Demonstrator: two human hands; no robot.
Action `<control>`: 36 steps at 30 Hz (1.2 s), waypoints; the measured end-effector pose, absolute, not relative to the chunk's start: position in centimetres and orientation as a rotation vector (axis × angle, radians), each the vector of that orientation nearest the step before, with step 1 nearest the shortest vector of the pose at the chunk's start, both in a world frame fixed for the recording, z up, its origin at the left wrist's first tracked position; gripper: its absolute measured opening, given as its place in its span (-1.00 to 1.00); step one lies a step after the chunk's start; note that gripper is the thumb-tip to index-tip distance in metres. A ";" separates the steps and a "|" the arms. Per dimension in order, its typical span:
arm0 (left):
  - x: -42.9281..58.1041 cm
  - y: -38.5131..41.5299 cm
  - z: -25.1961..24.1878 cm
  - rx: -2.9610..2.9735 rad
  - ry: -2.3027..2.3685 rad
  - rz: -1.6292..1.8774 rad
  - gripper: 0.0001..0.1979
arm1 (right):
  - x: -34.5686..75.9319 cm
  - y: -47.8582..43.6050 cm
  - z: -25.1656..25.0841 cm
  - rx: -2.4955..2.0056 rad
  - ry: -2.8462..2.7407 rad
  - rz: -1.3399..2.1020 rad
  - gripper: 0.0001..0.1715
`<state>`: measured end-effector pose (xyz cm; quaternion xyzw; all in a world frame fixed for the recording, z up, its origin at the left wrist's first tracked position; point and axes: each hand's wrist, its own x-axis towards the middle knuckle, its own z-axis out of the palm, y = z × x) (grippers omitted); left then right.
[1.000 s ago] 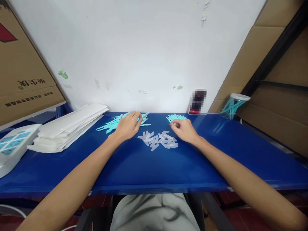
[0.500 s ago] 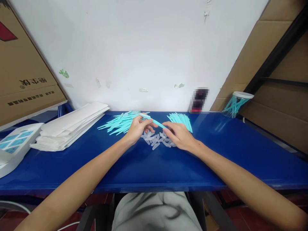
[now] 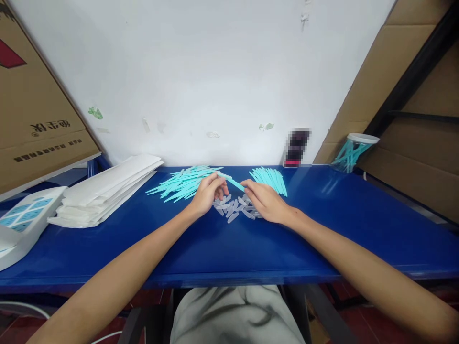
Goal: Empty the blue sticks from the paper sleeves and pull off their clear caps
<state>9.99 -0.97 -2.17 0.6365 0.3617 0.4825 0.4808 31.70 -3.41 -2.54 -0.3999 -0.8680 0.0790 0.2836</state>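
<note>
Between my two hands is a slim turquoise stick (image 3: 237, 184), slanting down to the right above the table. Its left end looks paler, as if a translucent cap (image 3: 225, 176) sits over it. My left hand (image 3: 208, 193) pinches that capped end between thumb and fingers. The lower right end is gripped by the thumb and fingers of my right hand (image 3: 263, 199). Below the stick lies a loose heap of small translucent caps (image 3: 233, 209), partly hidden by my right hand. A spread pile of turquoise sticks (image 3: 179, 183) lies behind my left hand.
A neater row of turquoise sticks (image 3: 269, 179) lies behind my right hand on the blue table (image 3: 229, 253). White paper sleeves (image 3: 107, 186) and a white tray (image 3: 53, 203) are at left. A clear jar (image 3: 353, 153) of sticks stands far right. Cardboard (image 3: 46, 110) flanks the left side.
The stick has shifted slightly to the right, and my left fingers have closed in around its upper end. My right hand stays almost in place.
</note>
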 end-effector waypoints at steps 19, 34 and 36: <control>8.5 0.2 -2.7 1.890 1.150 1.344 -0.51 | 32.3 -2.8 -2.6 -1.168 -2.276 0.158 -0.65; 8.1 -0.5 -2.6 2.788 1.409 0.370 -0.53 | 38.4 2.6 -3.7 -1.790 -1.926 -0.026 -0.46; 7.9 -0.4 -2.4 2.822 1.481 0.301 -0.55 | 38.9 2.9 -3.6 -1.855 -1.914 -0.026 -0.43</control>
